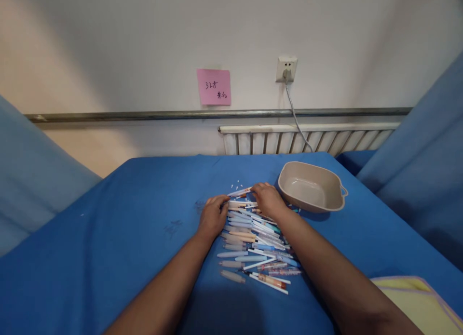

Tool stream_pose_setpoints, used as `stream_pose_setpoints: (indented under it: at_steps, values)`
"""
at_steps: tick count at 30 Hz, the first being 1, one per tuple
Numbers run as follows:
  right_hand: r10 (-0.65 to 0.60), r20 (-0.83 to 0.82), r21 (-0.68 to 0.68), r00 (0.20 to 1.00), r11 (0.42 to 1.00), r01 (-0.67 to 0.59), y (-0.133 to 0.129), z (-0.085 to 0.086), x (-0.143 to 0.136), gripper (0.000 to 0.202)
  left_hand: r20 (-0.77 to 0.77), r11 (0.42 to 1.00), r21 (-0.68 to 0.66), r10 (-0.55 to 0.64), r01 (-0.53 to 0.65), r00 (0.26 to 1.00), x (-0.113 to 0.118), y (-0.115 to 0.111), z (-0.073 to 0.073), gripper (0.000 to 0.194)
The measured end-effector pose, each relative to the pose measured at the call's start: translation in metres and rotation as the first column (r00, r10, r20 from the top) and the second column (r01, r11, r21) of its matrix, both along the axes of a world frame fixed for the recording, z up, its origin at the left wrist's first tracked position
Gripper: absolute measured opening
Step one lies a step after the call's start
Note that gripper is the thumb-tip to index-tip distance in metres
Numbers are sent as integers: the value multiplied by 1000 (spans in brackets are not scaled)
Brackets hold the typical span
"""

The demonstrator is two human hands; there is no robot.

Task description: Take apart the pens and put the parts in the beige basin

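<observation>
A slim white and orange pen (239,193) spans the gap between my two hands at the far end of a spread of pens. My left hand (213,215) has its fingers closed at the pen's left end. At its right end, the fingers of my right hand (268,200) are closed too, palm down over the spread. Below them, many loose pens (240,224) lie roughly side by side, with light blue, grey, orange and white barrels. My right hand and forearm hide some of them. A few tiny white bits (238,186) lie just beyond.
A beige plastic basin (311,180) stands to the right of my right hand. A yellow cloth (408,296) lies at the lower right on the blue sheet (144,219). Behind are a wall rail (162,115), a radiator (253,140) and a plugged-in cord (294,113). Blue curtains (32,166) hang on both sides.
</observation>
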State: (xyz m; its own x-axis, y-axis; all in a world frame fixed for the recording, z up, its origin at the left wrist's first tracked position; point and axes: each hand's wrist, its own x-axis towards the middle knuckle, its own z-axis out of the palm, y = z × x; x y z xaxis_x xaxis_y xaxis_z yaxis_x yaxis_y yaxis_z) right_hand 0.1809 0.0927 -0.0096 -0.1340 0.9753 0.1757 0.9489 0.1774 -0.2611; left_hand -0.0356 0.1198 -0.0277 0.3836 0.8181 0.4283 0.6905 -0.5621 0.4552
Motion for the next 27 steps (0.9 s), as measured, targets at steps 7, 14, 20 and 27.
stream_pose_setpoints:
  at_steps: [7,14,20,27]
  values:
    - [6,61,-51,998,999,-3,16,-3,-14,25,37,1000,5,5,-6,999,-3,1,-2,22]
    - [-1,99,-63,995,998,7,12,1,-13,18,61,1000,6,11,-12,998,-3,-1,0,24]
    - [19,65,-88,998,996,-14,5,1,-9,20,47,1000,-5,-6,6,999,-1,-1,2,29]
    - [58,8,-104,998,993,-57,13,-6,-10,26,57,1000,-7,-13,13,998,0,0,-1,27]
